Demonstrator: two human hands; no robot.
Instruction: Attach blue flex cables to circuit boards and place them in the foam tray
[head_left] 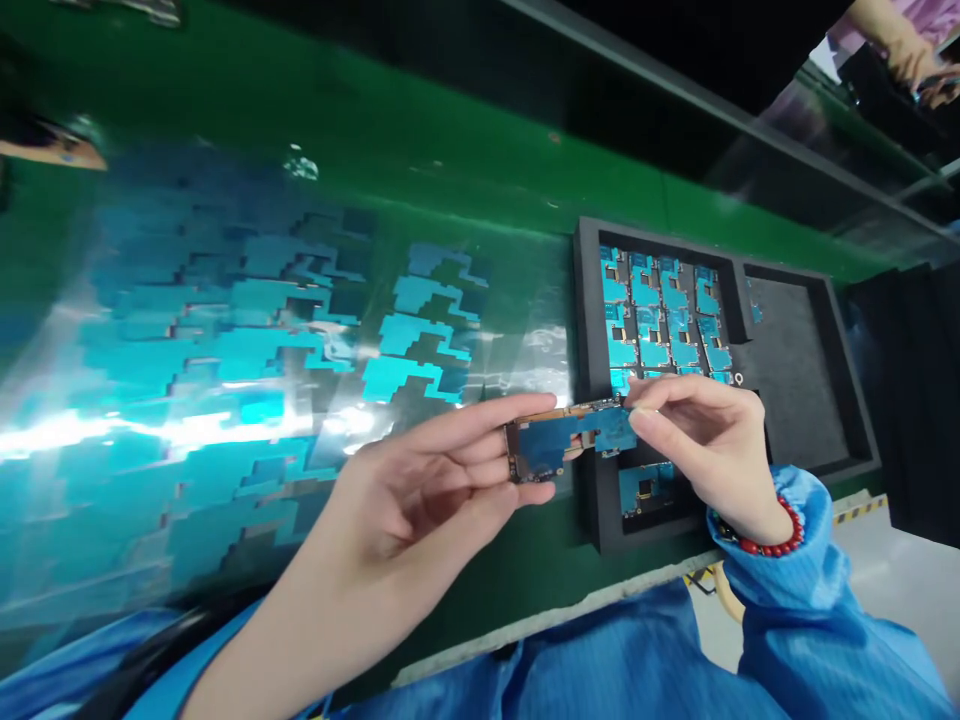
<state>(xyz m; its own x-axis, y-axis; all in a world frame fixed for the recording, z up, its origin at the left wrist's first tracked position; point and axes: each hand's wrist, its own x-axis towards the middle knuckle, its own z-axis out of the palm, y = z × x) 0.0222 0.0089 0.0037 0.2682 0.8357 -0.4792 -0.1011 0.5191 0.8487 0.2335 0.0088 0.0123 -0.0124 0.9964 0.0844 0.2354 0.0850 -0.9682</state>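
Observation:
A small circuit board with a blue film (546, 442) is held up between my two hands, above the green table and beside the black tray's left wall. My left hand (442, 480) grips its left end, with fingers behind and along the edges. The thumb and index finger of my right hand (697, 430) pinch its right end at the upper corner. Under and behind my right hand is the black foam tray (589, 330), whose left compartment holds rows of similar boards (652, 300). Another board (645, 487) lies in its near part.
Sheets of shiny blue film pieces (262, 300) cover the left of the green table (525, 170). The tray's right compartment (799, 370) shows its dark floor. A metal ledge runs along the back. At the top right are another person's hands (904, 50). Black bins stand at the right.

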